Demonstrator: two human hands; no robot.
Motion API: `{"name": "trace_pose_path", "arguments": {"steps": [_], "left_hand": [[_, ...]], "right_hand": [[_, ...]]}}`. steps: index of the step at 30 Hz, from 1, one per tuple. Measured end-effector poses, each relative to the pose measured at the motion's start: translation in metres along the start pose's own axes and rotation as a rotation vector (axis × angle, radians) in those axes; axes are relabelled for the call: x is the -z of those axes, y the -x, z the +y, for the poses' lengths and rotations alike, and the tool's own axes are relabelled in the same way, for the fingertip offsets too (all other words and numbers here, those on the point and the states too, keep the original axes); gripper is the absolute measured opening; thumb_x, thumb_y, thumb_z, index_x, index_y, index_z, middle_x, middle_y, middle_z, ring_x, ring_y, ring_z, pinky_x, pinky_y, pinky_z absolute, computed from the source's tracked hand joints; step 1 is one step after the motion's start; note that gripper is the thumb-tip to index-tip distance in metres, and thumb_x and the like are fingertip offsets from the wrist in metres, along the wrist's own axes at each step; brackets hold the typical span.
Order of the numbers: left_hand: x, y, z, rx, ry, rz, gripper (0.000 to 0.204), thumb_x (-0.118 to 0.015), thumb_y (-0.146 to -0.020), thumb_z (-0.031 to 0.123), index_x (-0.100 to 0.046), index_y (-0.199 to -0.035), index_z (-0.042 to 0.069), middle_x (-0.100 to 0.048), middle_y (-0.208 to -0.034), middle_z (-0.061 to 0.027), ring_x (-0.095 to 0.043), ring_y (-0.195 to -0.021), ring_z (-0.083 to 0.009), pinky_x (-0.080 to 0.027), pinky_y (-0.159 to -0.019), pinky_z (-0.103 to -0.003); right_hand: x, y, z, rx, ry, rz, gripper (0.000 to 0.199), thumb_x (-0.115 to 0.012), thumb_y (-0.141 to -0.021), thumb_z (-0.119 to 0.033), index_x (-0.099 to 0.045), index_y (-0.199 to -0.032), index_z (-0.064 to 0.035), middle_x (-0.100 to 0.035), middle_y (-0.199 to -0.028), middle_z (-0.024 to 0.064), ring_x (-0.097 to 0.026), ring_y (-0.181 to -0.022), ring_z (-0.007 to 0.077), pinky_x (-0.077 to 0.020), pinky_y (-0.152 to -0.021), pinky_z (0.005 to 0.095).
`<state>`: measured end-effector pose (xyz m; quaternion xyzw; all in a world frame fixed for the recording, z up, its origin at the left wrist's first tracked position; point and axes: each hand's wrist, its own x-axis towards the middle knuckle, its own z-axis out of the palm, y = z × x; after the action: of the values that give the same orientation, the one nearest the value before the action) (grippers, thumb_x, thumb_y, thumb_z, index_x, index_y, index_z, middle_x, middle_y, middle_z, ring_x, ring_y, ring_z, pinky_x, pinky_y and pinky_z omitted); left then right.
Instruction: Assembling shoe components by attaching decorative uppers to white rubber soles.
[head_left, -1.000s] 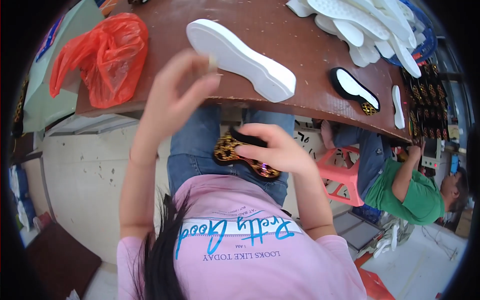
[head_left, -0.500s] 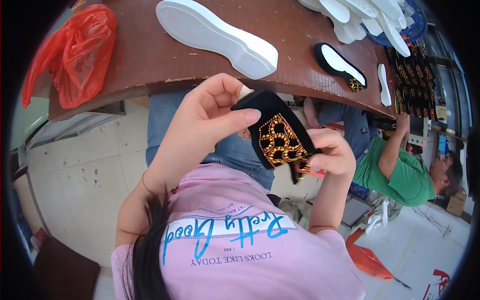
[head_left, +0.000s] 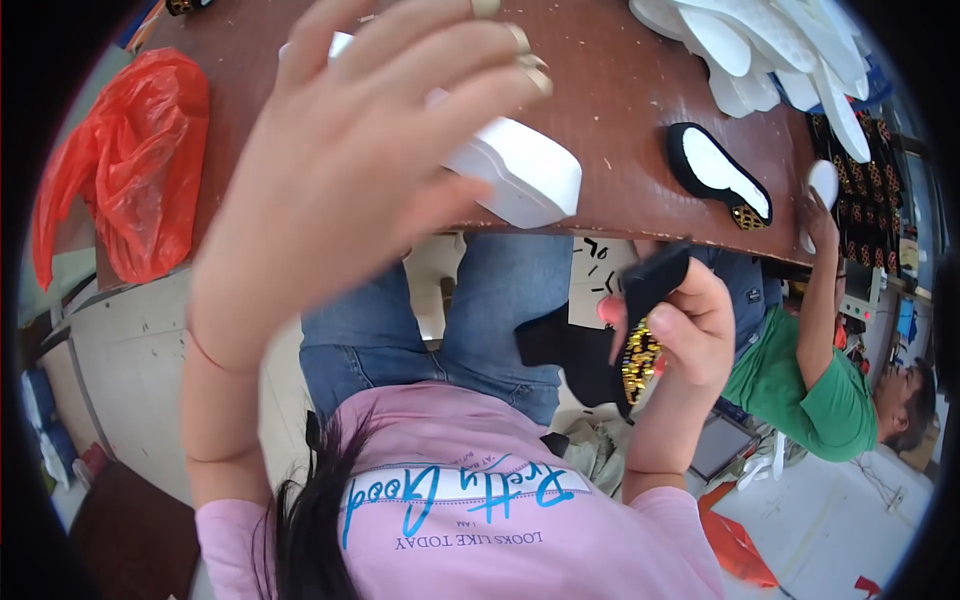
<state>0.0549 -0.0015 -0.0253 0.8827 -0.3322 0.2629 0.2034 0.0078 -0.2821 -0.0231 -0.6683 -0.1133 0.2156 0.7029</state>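
My left hand (head_left: 370, 160) reaches over the table, slightly blurred, its fingers stretched out with nothing seen in them. Beneath it lies a large white shoe sole (head_left: 530, 170), mostly covered by the hand; whether they touch I cannot tell. In front of my lap, my right hand (head_left: 690, 320) pinches a black shoe upper (head_left: 580, 350) decorated with gold beads. The upper is folded over, so its plain black side hangs toward the left and the beadwork shows by my thumb.
A red plastic bag (head_left: 150, 170) rests at the table's left end. Right of centre is a black-edged sole (head_left: 715, 170); white soles (head_left: 760, 50) are heaped at the far right. Beaded uppers (head_left: 865, 190) lie beyond, near a co-worker in green (head_left: 810, 390) holding a white sole (head_left: 822, 185).
My left hand has let go of the upper and moved up over the white sole. My right hand has turned the upper and kept hold. The co-worker's hand has lifted a sole.
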Motion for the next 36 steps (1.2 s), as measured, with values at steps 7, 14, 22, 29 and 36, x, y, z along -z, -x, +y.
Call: {"name": "trace_pose_path", "arguments": {"steps": [7,14,22,29,36], "left_hand": [[-0.022,0.038,-0.081,-0.048,-0.063,-0.063,0.038,-0.071,-0.078,0.019,-0.061,-0.111,0.005,-0.059,-0.114,-0.0127,-0.054,-0.106,-0.0247,-0.046,-0.090,-0.031],[-0.007,0.087,-0.077,0.098,0.150,-0.030,0.035,-0.069,-0.081,0.020,-0.060,-0.111,0.005,-0.059,-0.113,-0.0136,-0.054,-0.104,-0.0248,-0.046,-0.089,-0.030],[-0.028,0.063,-0.051,0.253,0.330,0.085,0.032,-0.066,-0.084,0.022,-0.060,-0.111,0.004,-0.059,-0.111,-0.0146,-0.055,-0.102,-0.0250,-0.046,-0.088,-0.030],[-0.022,0.066,-0.001,0.518,0.547,0.236,0.029,-0.059,-0.091,0.028,-0.059,-0.104,0.002,-0.057,-0.099,-0.0142,-0.055,-0.088,-0.0214,-0.046,-0.076,-0.025],[-0.023,0.057,0.030,0.882,1.331,0.109,0.035,-0.061,-0.089,0.034,-0.055,-0.094,0.001,-0.053,-0.089,-0.0075,-0.048,-0.072,-0.0114,-0.036,-0.061,-0.020]], "right_hand": [[0.002,-0.006,0.022,-0.181,-0.197,0.225,0.017,-0.058,-0.082,0.002,-0.061,-0.097,0.0069,-0.065,-0.085,0.0105,-0.055,-0.068,0.0117,-0.0426,-0.064,0.0189],[-0.015,-0.026,0.020,-0.133,-0.249,0.242,0.015,-0.055,-0.082,0.004,-0.059,-0.096,0.0071,-0.065,-0.083,0.0117,-0.053,-0.062,0.0097,-0.0405,-0.060,0.0169],[-0.038,-0.044,0.026,-0.244,-0.348,0.351,0.017,-0.054,-0.083,0.005,-0.055,-0.100,0.0081,-0.065,-0.081,0.0128,-0.054,-0.059,0.0084,-0.0399,-0.056,0.0156],[-0.046,-0.055,0.021,-0.174,-0.451,0.347,0.018,-0.055,-0.086,0.003,-0.053,-0.103,0.0072,-0.065,-0.080,0.0129,-0.054,-0.058,0.0074,-0.0393,-0.054,0.0144],[-0.061,-0.069,0.003,-0.276,-0.316,0.303,0.021,-0.056,-0.083,-0.007,-0.053,-0.099,0.0049,-0.063,-0.080,0.0110,-0.054,-0.063,0.0097,-0.0405,-0.062,0.0179]]}}
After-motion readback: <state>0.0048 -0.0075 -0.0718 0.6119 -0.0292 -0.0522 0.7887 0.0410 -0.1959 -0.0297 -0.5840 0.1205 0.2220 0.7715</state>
